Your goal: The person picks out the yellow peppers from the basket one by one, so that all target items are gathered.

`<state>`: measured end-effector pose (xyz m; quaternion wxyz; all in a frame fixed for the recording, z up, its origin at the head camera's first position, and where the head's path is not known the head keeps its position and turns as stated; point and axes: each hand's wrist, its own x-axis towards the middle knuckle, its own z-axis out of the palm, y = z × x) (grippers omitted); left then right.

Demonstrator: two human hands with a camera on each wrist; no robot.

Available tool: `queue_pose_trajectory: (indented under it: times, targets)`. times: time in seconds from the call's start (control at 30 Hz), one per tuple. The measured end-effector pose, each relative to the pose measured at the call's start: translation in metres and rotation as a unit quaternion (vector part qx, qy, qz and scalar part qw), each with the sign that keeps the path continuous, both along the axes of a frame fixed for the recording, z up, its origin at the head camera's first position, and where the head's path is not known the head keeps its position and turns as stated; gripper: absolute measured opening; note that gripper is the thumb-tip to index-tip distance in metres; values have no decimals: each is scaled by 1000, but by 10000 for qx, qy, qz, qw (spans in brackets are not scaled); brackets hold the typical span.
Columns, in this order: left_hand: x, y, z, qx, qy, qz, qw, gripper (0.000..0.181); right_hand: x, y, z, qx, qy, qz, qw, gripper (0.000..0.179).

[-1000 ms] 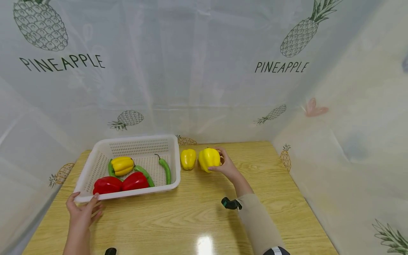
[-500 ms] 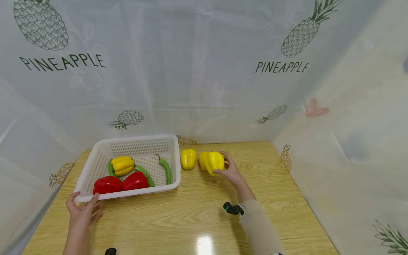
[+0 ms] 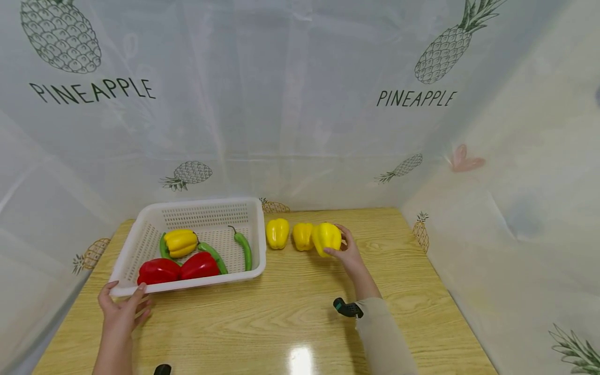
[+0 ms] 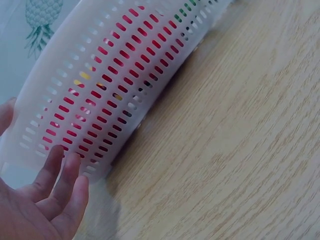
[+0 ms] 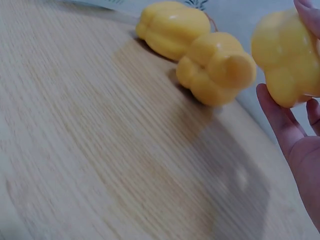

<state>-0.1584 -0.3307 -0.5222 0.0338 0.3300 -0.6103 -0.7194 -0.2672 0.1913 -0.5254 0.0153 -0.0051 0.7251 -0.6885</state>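
At its near left corner, a white plastic basket (image 3: 187, 284) is held by my left hand (image 3: 119, 310). In the left wrist view, several fingertips (image 4: 72, 170) touch its slotted outer wall. Inside lie two red bell peppers (image 3: 199, 266), a yellow bell pepper (image 3: 180, 243) and several long green chili peppers (image 3: 242, 250). My right hand (image 3: 350, 255) grips another yellow bell pepper (image 3: 326, 238) from its right side, raised off the table in the right wrist view. To its left, two more yellow bell peppers rest on the wood, the nearer one (image 3: 302, 236) and the farther one (image 3: 277, 233).
The wooden table (image 3: 262, 323) ends at the back against a pale sheet (image 3: 281, 130) printed with pineapples. Another stretch of sheet (image 3: 515, 234) runs along the right side. A black camera mount (image 3: 348, 308) sticks out from my right wrist.
My right hand has carried its yellow bell pepper to the right, uncovering the yellow bell pepper behind it. The left hand and the basket have stayed in place.
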Motion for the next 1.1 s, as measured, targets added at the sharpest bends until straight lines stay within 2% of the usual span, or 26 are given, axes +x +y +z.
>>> queue_pose_trajectory:
  times: [0.13, 0.17, 0.2, 0.23, 0.37, 0.4, 0.43, 0.57, 0.67, 0.8, 0.9, 0.97, 1.0, 1.1]
  targets:
    - [-2, -6, -12, -148, 223, -53, 9996, 67, -1, 4, -9, -21, -7, -147, 9999, 83]
    - [-2, -8, -16, -90, 397, -87, 9991, 68, -1, 4, -11, -39, -20, -158, 9999, 83]
    - [-2, -8, -16, -104, 408, -87, 9991, 67, -1, 5, -13, -56, -44, -185, 9998, 83]
    - [-1, -6, -12, -154, 266, -69, 9995, 68, -1, 5, -15, -49, -66, -209, 9997, 83]
    - [1, -1, -2, 24, 130, -26, 9999, 67, -1, 7, -20, 29, -112, -294, 9995, 82]
    - [1, 2, 3, -13, -49, 16, 10000, 67, -1, 7, -21, 45, -124, -323, 9994, 81]
    - [2, 3, 6, 23, -81, 28, 10000, 67, -1, 7, -22, 53, -138, -342, 9993, 81]
    - [2, 4, 9, 128, -148, 70, 9998, 67, -3, 10, -28, 181, -170, -407, 9989, 81]
    - [1, 2, 2, 28, -44, 42, 10000, 68, -4, 12, -32, 336, -156, -442, 9983, 82]
    - [-2, -7, -16, -216, 353, -15, 9991, 70, -6, 15, -38, 444, -175, -516, 9975, 81]
    - [-4, -9, -22, -376, 459, -52, 9982, 70, -7, 16, -42, 439, -190, -599, 9971, 80]
    - [-3, -7, -19, -263, 372, -31, 9990, 70, -8, 17, -44, 472, -176, -644, 9967, 80]
    - [-2, -6, -16, -210, 434, -30, 9988, 69, -8, 17, -45, 427, -183, -669, 9967, 80]
    - [0, -1, -6, -29, 287, 40, 9996, 67, -9, 18, -47, 333, -243, -758, 9963, 82]
